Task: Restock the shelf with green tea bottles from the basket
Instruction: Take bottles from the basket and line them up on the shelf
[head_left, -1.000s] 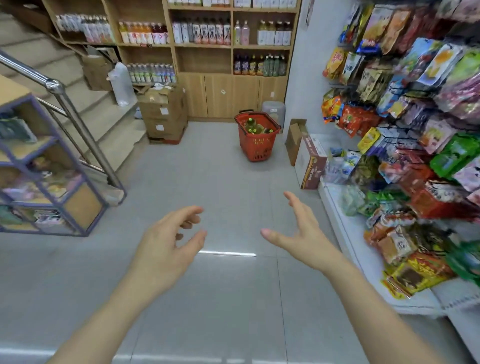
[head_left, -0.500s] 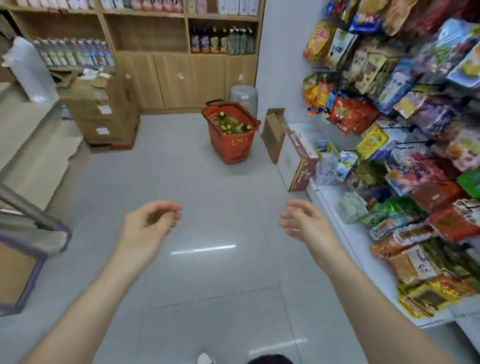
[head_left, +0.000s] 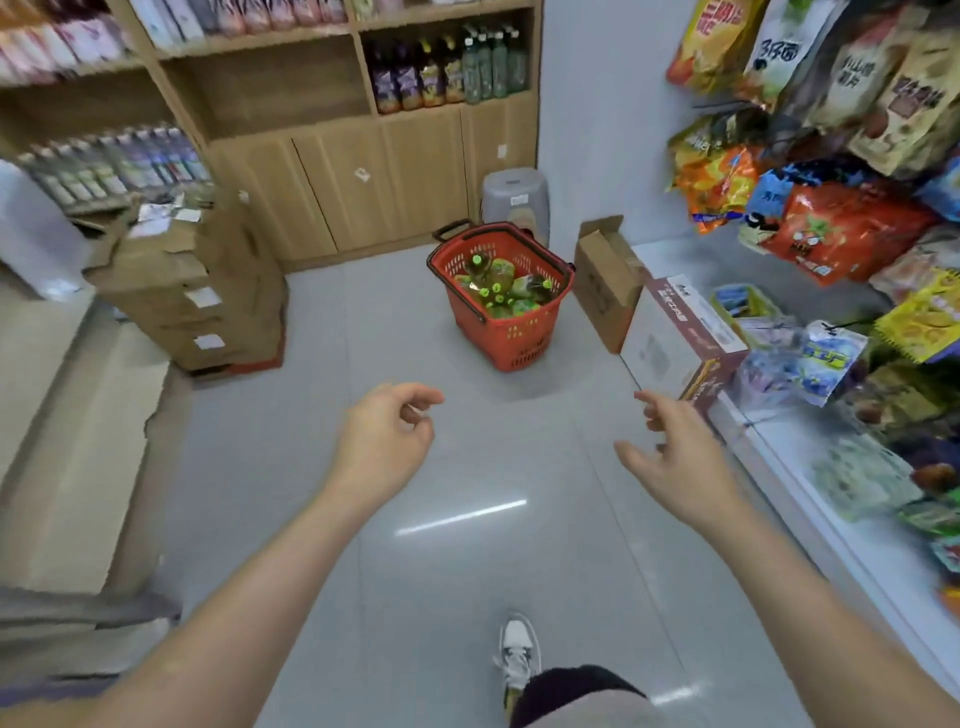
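basket (head_left: 501, 306) of green tea bottles (head_left: 498, 283) is way closer now, left hand (head_left: 384, 441) and right hand (head_left: 670, 457) both loose-fingered, holding nothing, so pickup's next.

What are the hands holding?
Nothing. The left hand and right hand are both empty; the green tea bottles lie in the red basket.

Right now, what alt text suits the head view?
The left hand and right hand, both empty, are held out over a grey floor, short of a red basket of green tea bottles before wooden shelving; snack packets hang on the right.
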